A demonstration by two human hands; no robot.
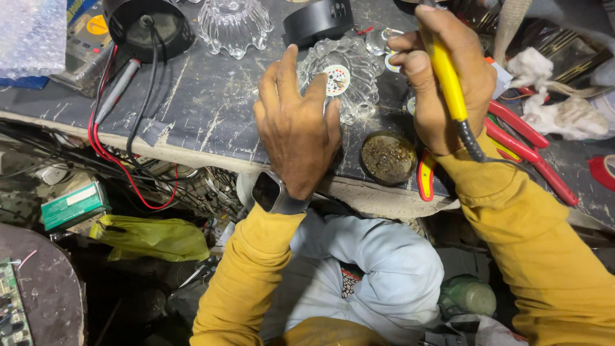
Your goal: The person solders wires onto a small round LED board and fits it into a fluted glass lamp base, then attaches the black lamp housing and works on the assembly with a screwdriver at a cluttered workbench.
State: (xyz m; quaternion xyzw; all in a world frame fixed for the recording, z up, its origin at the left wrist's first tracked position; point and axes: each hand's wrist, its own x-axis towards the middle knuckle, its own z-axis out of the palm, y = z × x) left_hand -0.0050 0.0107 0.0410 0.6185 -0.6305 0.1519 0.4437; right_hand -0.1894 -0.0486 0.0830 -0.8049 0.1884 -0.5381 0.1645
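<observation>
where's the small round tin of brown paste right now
In the head view the round tin sits near the front edge of the dark bench, between the left hand and the right hand, just below the glass cover.

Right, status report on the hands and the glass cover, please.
Left hand resting on glass cover. Right hand gripping yellow soldering iron. Round tin sits beside the cover.

A dark, scratched workbench [192, 109] fills the upper view under even light. Below its pale front edge, tangled cables [128, 173] hang over a cluttered, shadowed floor holding a green box [70, 205].
</observation>
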